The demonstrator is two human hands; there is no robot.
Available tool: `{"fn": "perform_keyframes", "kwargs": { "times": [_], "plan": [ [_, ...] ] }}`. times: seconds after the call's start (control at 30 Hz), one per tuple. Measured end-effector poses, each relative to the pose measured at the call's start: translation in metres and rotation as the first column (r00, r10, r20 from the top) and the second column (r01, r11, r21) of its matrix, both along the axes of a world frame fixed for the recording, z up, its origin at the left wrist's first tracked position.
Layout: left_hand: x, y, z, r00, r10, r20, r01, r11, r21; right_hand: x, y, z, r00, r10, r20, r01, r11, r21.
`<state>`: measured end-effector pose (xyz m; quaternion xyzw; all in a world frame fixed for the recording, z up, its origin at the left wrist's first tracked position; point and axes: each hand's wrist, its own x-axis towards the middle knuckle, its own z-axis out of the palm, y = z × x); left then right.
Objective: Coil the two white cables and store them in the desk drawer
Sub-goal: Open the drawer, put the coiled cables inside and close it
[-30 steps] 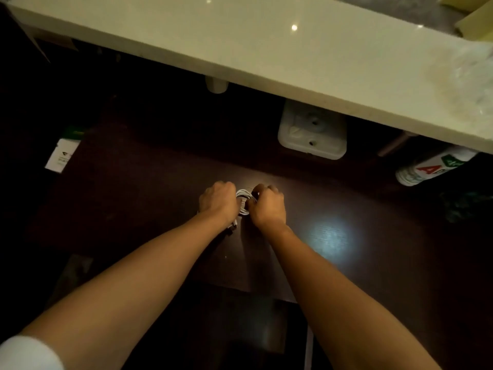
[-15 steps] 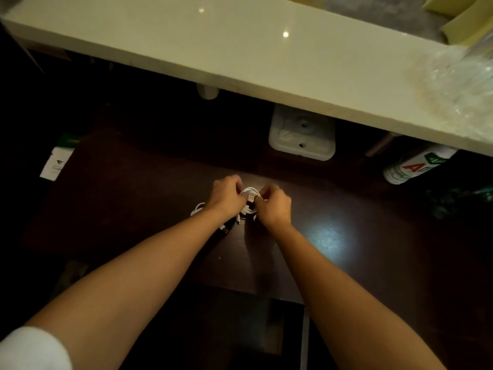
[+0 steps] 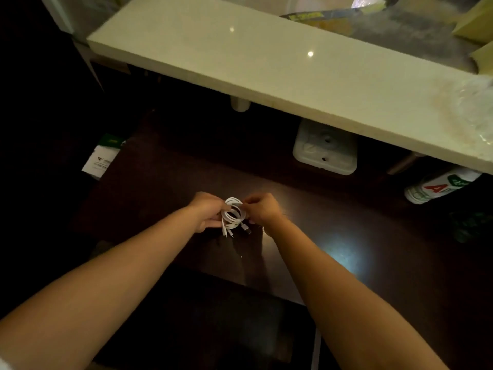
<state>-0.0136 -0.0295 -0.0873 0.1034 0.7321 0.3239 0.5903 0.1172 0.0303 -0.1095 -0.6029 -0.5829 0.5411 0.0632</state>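
A small bundle of white cable (image 3: 232, 212) is coiled into tight loops above the dark wooden desk (image 3: 165, 188). My left hand (image 3: 207, 211) grips the coil's left side and my right hand (image 3: 262, 209) pinches its right side. Several connector ends hang from the bottom of the coil, pointing toward me. I cannot tell whether the bundle holds one cable or two. The desk's near edge runs just below my forearms, and the space under it is dark; no drawer shows clearly.
A pale stone shelf (image 3: 280, 70) overhangs the back of the desk. Under it sit a white power socket block (image 3: 325, 150), a white bottle on its side (image 3: 440, 186) at right and a white-green box (image 3: 102, 158) at left.
The hands have drawn slightly apart and lifted the coil, so its loops and hanging plug ends now show between them. The camera has tilted, showing more of the shelf.
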Motion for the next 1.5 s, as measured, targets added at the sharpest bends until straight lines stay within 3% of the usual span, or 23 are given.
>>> {"fn": "perform_keyframes", "kwargs": {
  "times": [0.2, 0.37, 0.6, 0.8, 0.9, 0.97, 1.03, 1.1, 1.17, 1.3, 1.4, 1.5],
  "plan": [
    [0.006, -0.015, -0.022, 0.996, 0.089, -0.023, -0.089, 0.996, -0.025, -0.009, -0.006, -0.013, 0.994, 0.054, 0.096, -0.056, 0.998, 0.014],
    [0.013, -0.017, -0.035, 0.968, 0.200, -0.151, -0.201, 0.979, 0.007, -0.009, -0.009, -0.023, 0.985, 0.076, 0.158, -0.085, 0.995, 0.052],
    [0.014, -0.017, -0.042, 0.892, 0.061, -0.448, -0.080, 0.996, -0.023, -0.020, -0.015, -0.034, 0.970, 0.079, 0.230, -0.110, 0.986, 0.126],
    [0.022, -0.020, -0.047, 0.858, -0.001, -0.514, -0.011, 1.000, -0.020, -0.024, -0.026, -0.040, 0.969, 0.043, 0.242, -0.059, 0.997, 0.058],
    [0.022, -0.025, -0.052, 0.897, 0.005, -0.443, 0.015, 0.999, 0.040, -0.019, -0.031, -0.036, 0.985, -0.001, 0.175, -0.007, 0.999, 0.045],
    [0.020, -0.028, -0.053, 0.949, 0.060, -0.310, -0.028, 0.994, 0.106, -0.015, -0.034, -0.028, 0.994, -0.065, 0.085, 0.068, 0.997, -0.032],
    [0.016, -0.030, -0.050, 0.985, 0.107, -0.138, -0.087, 0.986, 0.144, -0.012, -0.040, -0.018, 0.975, -0.202, -0.097, 0.177, 0.959, -0.221],
    [0.014, -0.033, -0.041, 0.994, 0.104, 0.018, -0.106, 0.984, 0.142, -0.006, -0.044, -0.006, 0.898, -0.342, -0.276, 0.208, 0.884, -0.419],
    [0.011, -0.039, -0.033, 0.982, 0.077, 0.173, -0.101, 0.986, 0.133, 0.001, -0.050, 0.001, 0.828, -0.423, -0.369, 0.156, 0.806, -0.572],
    [0.001, -0.062, -0.027, 0.879, 0.037, 0.476, -0.117, 0.983, 0.139, 0.013, -0.069, 0.005, 0.745, -0.535, -0.399, 0.065, 0.653, -0.755],
    [-0.002, -0.091, -0.030, 0.853, 0.038, 0.520, -0.131, 0.981, 0.144, 0.022, -0.091, 0.003, 0.727, -0.563, -0.393, 0.052, 0.616, -0.786],
    [-0.005, -0.122, -0.033, 0.883, 0.015, 0.469, -0.082, 0.989, 0.123, 0.023, -0.122, -0.003, 0.763, -0.525, -0.377, 0.082, 0.657, -0.749]
  ]
}}
